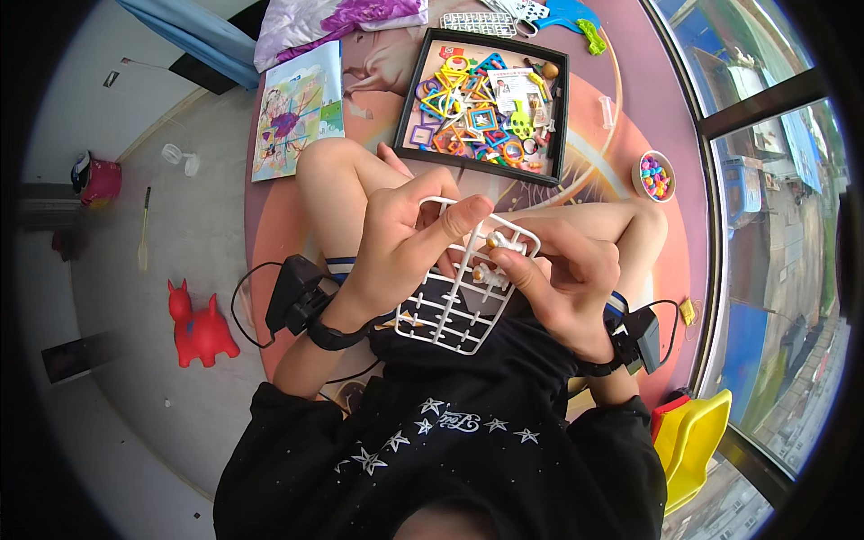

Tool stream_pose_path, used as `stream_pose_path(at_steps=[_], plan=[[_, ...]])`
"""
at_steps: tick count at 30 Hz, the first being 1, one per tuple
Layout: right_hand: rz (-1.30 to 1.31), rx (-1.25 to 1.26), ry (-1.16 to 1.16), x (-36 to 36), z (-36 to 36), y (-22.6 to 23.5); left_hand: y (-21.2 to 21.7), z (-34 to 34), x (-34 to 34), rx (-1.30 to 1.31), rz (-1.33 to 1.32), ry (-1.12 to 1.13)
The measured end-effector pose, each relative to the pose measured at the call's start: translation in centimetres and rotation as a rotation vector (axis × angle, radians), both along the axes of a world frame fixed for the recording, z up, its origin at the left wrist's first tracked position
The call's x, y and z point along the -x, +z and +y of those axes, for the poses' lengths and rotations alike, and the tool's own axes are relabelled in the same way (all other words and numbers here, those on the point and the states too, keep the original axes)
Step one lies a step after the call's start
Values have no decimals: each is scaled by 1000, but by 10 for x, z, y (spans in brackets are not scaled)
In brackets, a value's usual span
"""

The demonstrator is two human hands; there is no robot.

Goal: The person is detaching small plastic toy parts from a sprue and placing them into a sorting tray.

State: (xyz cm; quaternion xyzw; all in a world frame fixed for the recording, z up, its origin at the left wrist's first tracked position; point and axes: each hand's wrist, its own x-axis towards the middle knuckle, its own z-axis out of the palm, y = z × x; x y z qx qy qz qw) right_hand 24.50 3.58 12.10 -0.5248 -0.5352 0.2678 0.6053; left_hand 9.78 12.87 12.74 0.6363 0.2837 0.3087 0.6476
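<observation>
In front of my lap is a white plastic sprue frame (438, 335), a flat grid of thin bars, held up and slightly tilted. My left hand (396, 247) grips its upper left edge between thumb and fingers. Two small white figures with golden parts sit at the frame's right side: an upper figure (508, 244) and a lower figure (489, 275). My right hand (571, 283) is closed on the right side of the frame, its thumb pressing next to both figures. Its other fingers are partly hidden behind the frame, and I cannot tell whether the figures are still joined to the bars.
Beyond my legs lies a black tray (416, 90) of colourful plastic shapes. A picture book (310, 112) is at its left; a bowl of coloured beads (654, 175) stands right. More white sprues (477, 24) lie behind the tray. A red toy animal (202, 328) is on the floor.
</observation>
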Motion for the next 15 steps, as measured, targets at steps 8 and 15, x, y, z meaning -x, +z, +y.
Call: stream_pose_path(at_steps=[8,15], plan=[[-4,107,272,-9,2,12,10,-1,2,388,-60,-106],[-280,88,349,-9,5,40,32,-3,7,-57,-3,-24]])
